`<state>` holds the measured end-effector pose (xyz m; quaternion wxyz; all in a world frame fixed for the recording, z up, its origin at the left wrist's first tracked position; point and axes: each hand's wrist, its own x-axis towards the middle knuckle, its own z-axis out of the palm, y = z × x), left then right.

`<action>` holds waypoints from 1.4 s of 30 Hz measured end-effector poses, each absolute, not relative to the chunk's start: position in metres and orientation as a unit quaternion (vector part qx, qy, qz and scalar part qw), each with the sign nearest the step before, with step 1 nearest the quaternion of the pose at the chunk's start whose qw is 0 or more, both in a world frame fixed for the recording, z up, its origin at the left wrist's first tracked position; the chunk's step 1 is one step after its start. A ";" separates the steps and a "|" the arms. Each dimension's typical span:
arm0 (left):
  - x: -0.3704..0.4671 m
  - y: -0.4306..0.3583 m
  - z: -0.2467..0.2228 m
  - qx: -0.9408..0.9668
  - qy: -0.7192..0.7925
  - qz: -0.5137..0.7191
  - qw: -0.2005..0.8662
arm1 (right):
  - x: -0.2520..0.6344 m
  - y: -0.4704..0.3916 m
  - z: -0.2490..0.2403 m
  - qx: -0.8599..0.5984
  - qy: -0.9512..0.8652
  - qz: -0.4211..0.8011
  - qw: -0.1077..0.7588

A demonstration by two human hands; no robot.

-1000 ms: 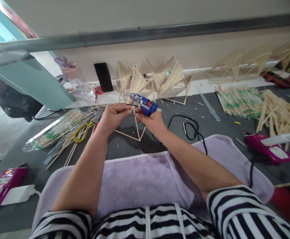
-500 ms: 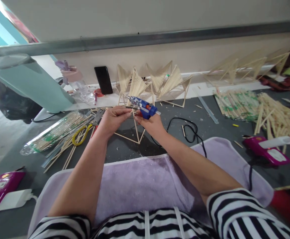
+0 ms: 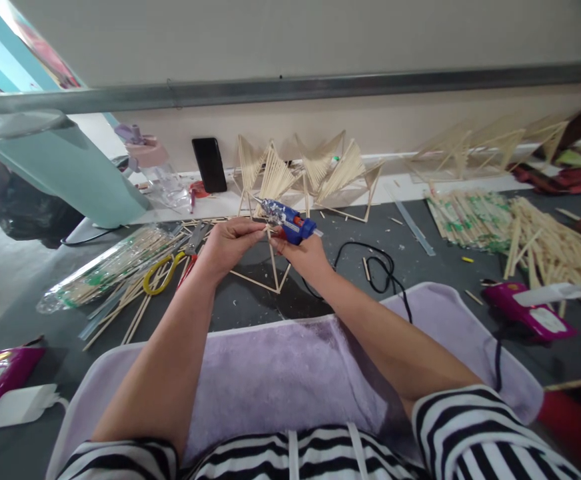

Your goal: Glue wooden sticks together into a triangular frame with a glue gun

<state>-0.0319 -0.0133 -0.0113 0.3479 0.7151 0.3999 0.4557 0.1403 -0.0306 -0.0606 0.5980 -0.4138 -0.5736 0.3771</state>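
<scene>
My left hand point(image 3: 230, 247) pinches the stick frame point(image 3: 274, 265) up top; my right hand point(image 3: 308, 259), just beside, holds the glue gun point(image 3: 293, 229) pointing forward-left.

no legible text, pale label point(image 3: 293, 227) on the blue glue gun point(image 3: 288, 221) too small to read, green-printed packet point(image 3: 115, 265) left of the glue gun and green-printed bundle point(image 3: 470, 217) right of it, both too blurred to make out

Slanted blue glue gun point(image 3: 291, 222) beside pale stick frame point(image 3: 277, 289)
</scene>
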 end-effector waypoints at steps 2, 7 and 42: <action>-0.032 -0.013 -0.012 0.717 0.400 0.453 0.347 | 0.140 -0.030 -0.062 -0.414 -0.571 0.380 0.599; -0.032 -0.013 -0.012 0.717 0.399 0.453 0.349 | 0.139 -0.030 -0.063 -0.420 -0.554 0.401 0.597; -0.029 -0.014 -0.012 0.715 0.393 0.466 0.342 | 0.140 -0.031 -0.059 -0.438 -0.535 0.401 0.601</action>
